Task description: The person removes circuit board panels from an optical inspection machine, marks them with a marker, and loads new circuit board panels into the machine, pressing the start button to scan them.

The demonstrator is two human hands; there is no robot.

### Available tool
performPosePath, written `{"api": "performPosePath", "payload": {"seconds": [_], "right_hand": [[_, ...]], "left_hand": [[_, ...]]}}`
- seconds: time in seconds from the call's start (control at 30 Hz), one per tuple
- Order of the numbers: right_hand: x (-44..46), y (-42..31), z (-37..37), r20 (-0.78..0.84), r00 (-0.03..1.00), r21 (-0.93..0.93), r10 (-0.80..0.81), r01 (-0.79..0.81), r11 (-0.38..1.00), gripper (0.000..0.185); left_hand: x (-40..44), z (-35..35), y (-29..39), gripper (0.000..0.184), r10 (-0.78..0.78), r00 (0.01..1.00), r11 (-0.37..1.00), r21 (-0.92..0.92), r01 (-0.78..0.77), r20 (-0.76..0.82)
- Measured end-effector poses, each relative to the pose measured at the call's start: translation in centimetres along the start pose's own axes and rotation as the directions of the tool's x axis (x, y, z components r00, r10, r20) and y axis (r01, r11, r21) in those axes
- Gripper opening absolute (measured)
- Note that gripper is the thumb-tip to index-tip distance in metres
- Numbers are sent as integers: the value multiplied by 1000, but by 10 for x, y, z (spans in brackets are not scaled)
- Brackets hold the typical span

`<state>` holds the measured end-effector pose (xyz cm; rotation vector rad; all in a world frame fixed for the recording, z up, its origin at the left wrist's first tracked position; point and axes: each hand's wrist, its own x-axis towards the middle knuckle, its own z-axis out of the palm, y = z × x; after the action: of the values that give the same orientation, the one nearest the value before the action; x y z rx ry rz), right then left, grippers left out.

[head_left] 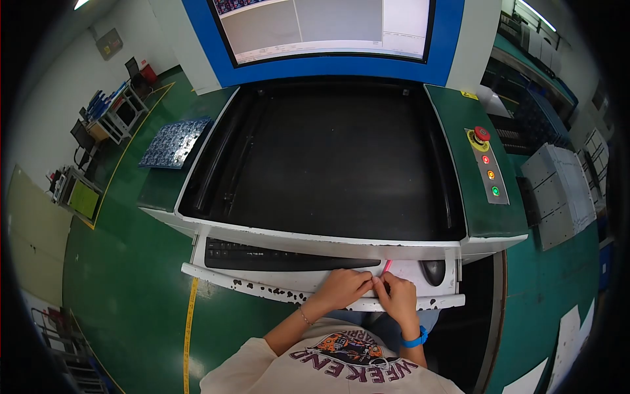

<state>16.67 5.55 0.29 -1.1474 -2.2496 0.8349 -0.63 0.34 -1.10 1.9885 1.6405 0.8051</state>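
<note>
My left hand (342, 287) and my right hand (398, 297) meet fingertip to fingertip over the white pull-out keyboard tray (430, 301). The fingers of both are curled and pinched together. Whatever lies between them, if anything, is too small or hidden to make out. A thin pink item (388, 266) shows just beyond my right fingers; I cannot tell whether they touch it. The black keyboard (282, 257) lies to the left of my left hand, and the black mouse (433, 272) sits to the right of my right hand.
Above the tray is the machine's dark recessed bed (335, 157), with a monitor (328, 26) behind it. Patterned boards (174, 142) rest on its left ledge. An emergency stop button (482, 134) and lit buttons (491, 175) are on the right. The tray's front edge is chipped.
</note>
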Motion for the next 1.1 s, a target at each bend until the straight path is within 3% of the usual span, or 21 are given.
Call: {"api": "performPosePath", "payload": {"seconds": [1.1], "right_hand": [[0, -1, -1, 5, 1000, -6, 13, -13, 1000, 31]], "left_hand": [[1, -2, 2, 28, 15, 1000, 1000, -12, -15, -15]]}}
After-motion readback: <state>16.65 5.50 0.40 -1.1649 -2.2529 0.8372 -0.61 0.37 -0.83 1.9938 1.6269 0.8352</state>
